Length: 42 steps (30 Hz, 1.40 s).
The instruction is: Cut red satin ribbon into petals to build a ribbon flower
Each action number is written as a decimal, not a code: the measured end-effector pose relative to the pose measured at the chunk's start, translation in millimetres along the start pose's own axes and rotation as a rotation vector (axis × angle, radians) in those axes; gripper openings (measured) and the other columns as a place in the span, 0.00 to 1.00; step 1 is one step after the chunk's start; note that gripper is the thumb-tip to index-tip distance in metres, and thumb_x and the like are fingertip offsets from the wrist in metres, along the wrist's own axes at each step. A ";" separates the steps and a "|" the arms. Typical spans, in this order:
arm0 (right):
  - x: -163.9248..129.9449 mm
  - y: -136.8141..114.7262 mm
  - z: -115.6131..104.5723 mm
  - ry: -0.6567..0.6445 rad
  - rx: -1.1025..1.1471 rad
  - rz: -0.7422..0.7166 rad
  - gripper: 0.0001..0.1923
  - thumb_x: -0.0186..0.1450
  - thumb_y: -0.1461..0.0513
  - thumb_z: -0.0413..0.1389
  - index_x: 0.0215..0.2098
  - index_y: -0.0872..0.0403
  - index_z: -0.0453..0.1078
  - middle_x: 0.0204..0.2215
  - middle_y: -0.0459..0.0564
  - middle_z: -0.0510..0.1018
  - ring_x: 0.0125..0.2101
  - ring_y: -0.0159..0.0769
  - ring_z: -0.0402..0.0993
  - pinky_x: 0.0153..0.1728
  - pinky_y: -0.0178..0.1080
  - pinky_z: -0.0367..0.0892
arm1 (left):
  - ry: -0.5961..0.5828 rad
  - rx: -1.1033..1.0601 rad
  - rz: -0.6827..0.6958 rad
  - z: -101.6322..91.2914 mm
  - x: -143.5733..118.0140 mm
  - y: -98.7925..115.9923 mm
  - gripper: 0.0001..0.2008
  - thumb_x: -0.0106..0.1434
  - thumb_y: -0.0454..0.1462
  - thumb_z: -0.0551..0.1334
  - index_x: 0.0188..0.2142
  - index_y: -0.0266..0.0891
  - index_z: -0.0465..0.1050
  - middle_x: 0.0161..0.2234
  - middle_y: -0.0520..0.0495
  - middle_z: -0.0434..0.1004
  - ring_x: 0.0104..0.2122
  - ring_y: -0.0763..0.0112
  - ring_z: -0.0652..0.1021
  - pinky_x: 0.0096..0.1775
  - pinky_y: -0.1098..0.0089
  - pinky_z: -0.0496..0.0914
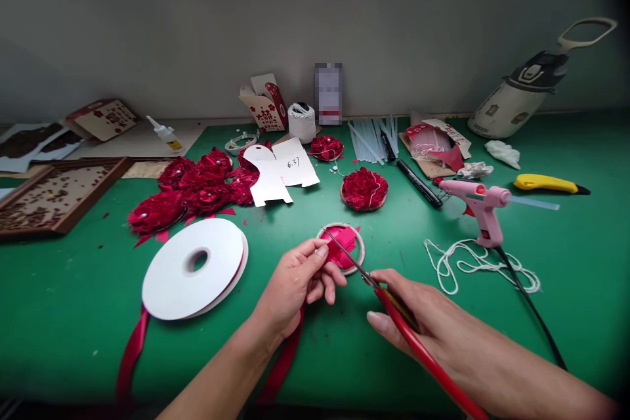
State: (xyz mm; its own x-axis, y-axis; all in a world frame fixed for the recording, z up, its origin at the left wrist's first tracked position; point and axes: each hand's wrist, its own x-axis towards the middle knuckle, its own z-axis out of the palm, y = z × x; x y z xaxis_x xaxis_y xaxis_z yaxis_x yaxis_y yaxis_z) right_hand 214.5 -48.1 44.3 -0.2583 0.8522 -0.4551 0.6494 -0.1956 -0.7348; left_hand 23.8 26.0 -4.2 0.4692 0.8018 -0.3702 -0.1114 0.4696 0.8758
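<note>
- By the left hand (pixel 298 279), thumb and forefinger pressed together, a dark red satin ribbon (pixel 288 362) is held; its length is hung below the palm toward the table's near edge.
- By the right hand (pixel 433 315), closed around the grips, a pair of red-handled metal scissors (pixel 401 323) is held, the blades pointed toward the left fingertips.
- Beneath the blades, on the green tabletop (pixel 315 374), a pale round ring (pixel 363 249) is seen, with bright red fabric pieces (pixel 347 241) inside it; whether these are touched by the blades cannot be told.
- Left of the left hand, a large white ribbon spool (pixel 221 256) is placed, dark red ribbon being let down from its near side.
- Beyond the ring, a round dark red ruffled fabric flower (pixel 364 188) is laid; more such flowers are clustered behind the spool, partly covered by white cut-out cards (pixel 295 164).
- To the right, a pink glue gun (pixel 480 200) is set beside a loose white cord (pixel 457 266).
</note>
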 end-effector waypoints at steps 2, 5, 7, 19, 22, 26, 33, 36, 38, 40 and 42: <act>-0.4 1.3 1.1 0.006 -0.004 0.004 0.18 0.66 0.46 0.43 0.45 0.45 0.61 0.41 0.45 0.71 0.39 0.36 0.68 0.30 0.32 0.62 | -0.002 -0.002 -0.001 0.6 0.0 -0.4 0.11 0.63 0.42 0.54 0.37 0.35 0.62 0.25 0.44 0.76 0.15 0.79 0.70 0.15 0.80 0.49; -1.7 2.5 2.1 0.013 -0.009 0.011 0.20 0.65 0.46 0.43 0.51 0.43 0.58 0.45 0.45 0.71 0.42 0.36 0.67 0.30 0.31 0.63 | -0.002 -0.012 -0.005 2.1 0.1 -1.1 0.11 0.63 0.43 0.54 0.37 0.36 0.61 0.25 0.44 0.76 0.16 0.79 0.70 0.15 0.80 0.48; -2.6 2.6 2.6 0.019 -0.011 0.015 0.22 0.65 0.46 0.43 0.55 0.42 0.55 0.47 0.45 0.70 0.43 0.37 0.67 0.30 0.30 0.64 | -0.001 -0.022 -0.008 3.0 0.1 -1.6 0.11 0.63 0.43 0.54 0.36 0.36 0.61 0.25 0.45 0.75 0.16 0.78 0.71 0.14 0.80 0.48; -1.6 0.5 8.1 0.054 -0.004 -0.025 0.18 0.66 0.49 0.44 0.50 0.47 0.60 0.44 0.47 0.71 0.39 0.36 0.68 0.30 0.31 0.65 | -0.020 -0.007 0.003 4.2 -1.1 -2.5 0.10 0.64 0.42 0.53 0.36 0.36 0.61 0.24 0.44 0.76 0.16 0.79 0.71 0.14 0.80 0.48; 0.8 0.7 8.7 0.055 0.008 -0.055 0.13 0.66 0.51 0.46 0.43 0.49 0.62 0.36 0.46 0.73 0.34 0.34 0.69 0.32 0.31 0.65 | -0.012 -0.016 0.003 4.0 -0.6 -2.9 0.10 0.64 0.42 0.53 0.35 0.37 0.60 0.24 0.45 0.76 0.16 0.79 0.71 0.14 0.80 0.48; 2.4 4.7 9.1 0.049 0.028 -0.086 0.13 0.66 0.55 0.47 0.46 0.50 0.62 0.31 0.46 0.73 0.28 0.32 0.69 0.29 0.31 0.64 | -0.009 -0.022 -0.006 2.5 0.8 -3.0 0.10 0.63 0.43 0.54 0.35 0.37 0.60 0.25 0.45 0.76 0.15 0.79 0.71 0.15 0.80 0.49; 6.4 14.6 5.8 0.084 -0.007 -0.051 0.15 0.64 0.59 0.49 0.49 0.52 0.62 0.28 0.47 0.72 0.25 0.32 0.67 0.25 0.32 0.62 | 0.047 0.007 -0.018 -3.5 -0.4 0.8 0.12 0.60 0.43 0.56 0.29 0.37 0.60 0.21 0.48 0.74 0.13 0.81 0.66 0.14 0.79 0.46; 4.6 15.2 -0.6 0.015 0.048 -0.040 0.12 0.64 0.59 0.49 0.45 0.52 0.63 0.26 0.45 0.70 0.23 0.30 0.64 0.22 0.31 0.60 | 0.103 -0.004 0.023 -9.3 -0.7 1.7 0.09 0.61 0.41 0.54 0.28 0.37 0.60 0.17 0.52 0.69 0.12 0.83 0.60 0.15 0.78 0.44; 1.1 14.2 -5.8 -0.023 0.114 -0.023 0.12 0.64 0.59 0.48 0.46 0.52 0.62 0.27 0.44 0.69 0.22 0.29 0.63 0.21 0.30 0.59 | 0.106 -0.035 0.055 -12.4 -1.0 2.0 0.08 0.62 0.38 0.51 0.28 0.37 0.60 0.15 0.53 0.67 0.11 0.83 0.57 0.15 0.78 0.45; -2.3 11.6 -10.9 -0.011 0.195 -0.017 0.15 0.65 0.59 0.48 0.50 0.50 0.59 0.29 0.45 0.68 0.22 0.27 0.62 0.20 0.29 0.59 | 0.094 -0.059 0.075 -13.2 -1.9 2.5 0.06 0.61 0.35 0.50 0.29 0.37 0.60 0.15 0.54 0.66 0.12 0.83 0.57 0.16 0.78 0.47; -3.2 6.9 -14.9 0.021 0.263 -0.024 0.16 0.66 0.58 0.47 0.51 0.50 0.57 0.29 0.44 0.67 0.21 0.26 0.60 0.19 0.28 0.58 | 0.078 -0.061 0.086 -10.9 -3.4 3.6 0.03 0.61 0.34 0.51 0.31 0.38 0.61 0.16 0.54 0.68 0.12 0.83 0.59 0.16 0.78 0.48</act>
State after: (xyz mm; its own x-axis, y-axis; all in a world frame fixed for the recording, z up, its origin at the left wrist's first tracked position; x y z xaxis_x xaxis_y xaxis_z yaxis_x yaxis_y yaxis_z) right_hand 230.5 -44.9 48.1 -0.2545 0.8675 -0.4274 0.4346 -0.2922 -0.8519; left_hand 12.2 29.0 -3.2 0.3868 0.8650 -0.3196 -0.2021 0.4177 0.8858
